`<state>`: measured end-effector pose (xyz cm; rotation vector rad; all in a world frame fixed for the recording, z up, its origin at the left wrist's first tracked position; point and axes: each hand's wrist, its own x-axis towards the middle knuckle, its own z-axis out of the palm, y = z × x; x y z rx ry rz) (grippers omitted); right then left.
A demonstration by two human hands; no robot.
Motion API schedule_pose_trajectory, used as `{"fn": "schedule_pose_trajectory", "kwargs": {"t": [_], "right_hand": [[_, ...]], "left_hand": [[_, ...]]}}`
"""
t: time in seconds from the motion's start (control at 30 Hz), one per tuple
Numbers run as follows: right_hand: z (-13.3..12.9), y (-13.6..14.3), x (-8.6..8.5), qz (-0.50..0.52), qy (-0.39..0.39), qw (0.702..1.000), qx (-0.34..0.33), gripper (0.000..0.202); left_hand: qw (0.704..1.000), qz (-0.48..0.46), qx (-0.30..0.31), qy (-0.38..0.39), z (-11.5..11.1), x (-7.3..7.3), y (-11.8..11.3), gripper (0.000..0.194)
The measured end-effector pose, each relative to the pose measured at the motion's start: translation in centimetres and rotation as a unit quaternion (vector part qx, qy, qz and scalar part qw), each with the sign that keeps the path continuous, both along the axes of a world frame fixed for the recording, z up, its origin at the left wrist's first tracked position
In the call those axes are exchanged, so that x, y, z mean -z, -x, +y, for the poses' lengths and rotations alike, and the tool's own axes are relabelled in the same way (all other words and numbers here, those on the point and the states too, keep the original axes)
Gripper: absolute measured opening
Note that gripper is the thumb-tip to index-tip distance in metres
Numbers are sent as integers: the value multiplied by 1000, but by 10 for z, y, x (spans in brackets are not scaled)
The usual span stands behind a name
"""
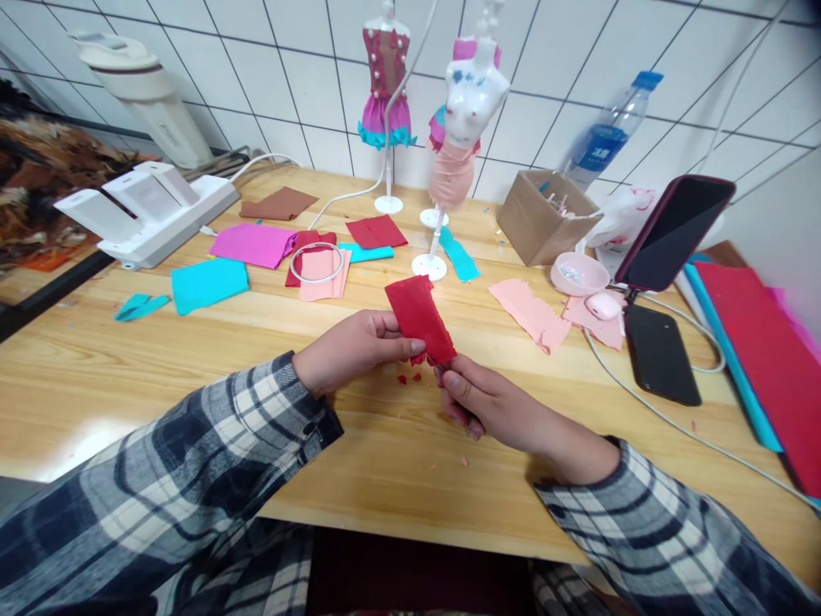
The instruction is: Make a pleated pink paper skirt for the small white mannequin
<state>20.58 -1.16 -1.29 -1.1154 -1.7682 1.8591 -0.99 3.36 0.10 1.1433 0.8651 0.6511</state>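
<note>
A folded piece of red crepe paper (420, 316) is pinched in my left hand (352, 346), thumb on top and fingers behind. Its right and lower edges are ragged. My right hand (497, 402) is closed at the paper's lower right corner. A small dark part shows by its fingertips, too hidden to name. Small red scraps (409, 379) are just below the paper, between my hands. Beyond them stands a white mini mannequin (471, 98) wrapped in a pale pink skirt. A second mannequin (386, 85) wears a red, purple and turquoise dress.
Crepe paper pieces lie around, including a turquoise sheet (209, 285) and a peach strip (529, 312). A white ring (317, 278) rests on folded paper. Rightward are a cardboard box (535, 222), a pink bowl (581, 278), a propped phone (673, 231) and a flat black phone (662, 355).
</note>
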Motion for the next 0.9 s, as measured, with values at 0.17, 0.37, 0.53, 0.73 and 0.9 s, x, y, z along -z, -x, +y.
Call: {"fn": "schedule_pose_trajectory", "kwargs": {"t": [0.17, 0.37, 0.53, 0.73, 0.9], "right_hand": [[1, -1, 1, -2, 7, 1000, -2, 33], [1, -1, 1, 16, 9, 1000, -3, 32], [1, 0, 1, 16, 17, 1000, -3, 33], [1, 2, 0, 3, -5, 1000, -1, 36], [-1, 6, -2, 20, 2, 1000, 2, 41]], "left_hand": [[1000, -4, 3, -2, 0, 2, 1, 18], [1000, -5, 4, 3, 0, 0, 0, 17], [1000, -3, 6, 3, 1, -3, 0, 17], [999, -20, -17, 20, 0, 1, 0, 18], [987, -76, -124, 69, -5, 4, -5, 19]]}}
